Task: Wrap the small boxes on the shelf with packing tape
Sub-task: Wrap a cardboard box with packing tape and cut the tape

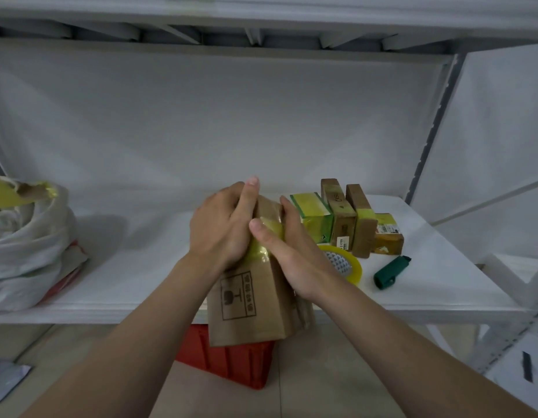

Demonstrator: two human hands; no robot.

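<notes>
A brown cardboard box [246, 306] with a printed handling mark is held over the front edge of the white shelf [126, 276]. A strip of yellowish tape [258, 251] runs across its top. My left hand [219, 224] grips the box's far left end, fingers wrapped over the top. My right hand [288, 251] holds the right side, its thumb pressing on the tape. The tape roll [349, 267] lies on the shelf just right of my right hand.
Several taped small boxes [346, 221] stand at the back right of the shelf. A green cutter [391, 273] lies beside the roll. A white bag [26, 245] sits at the left. A red crate [231, 357] stands on the floor below.
</notes>
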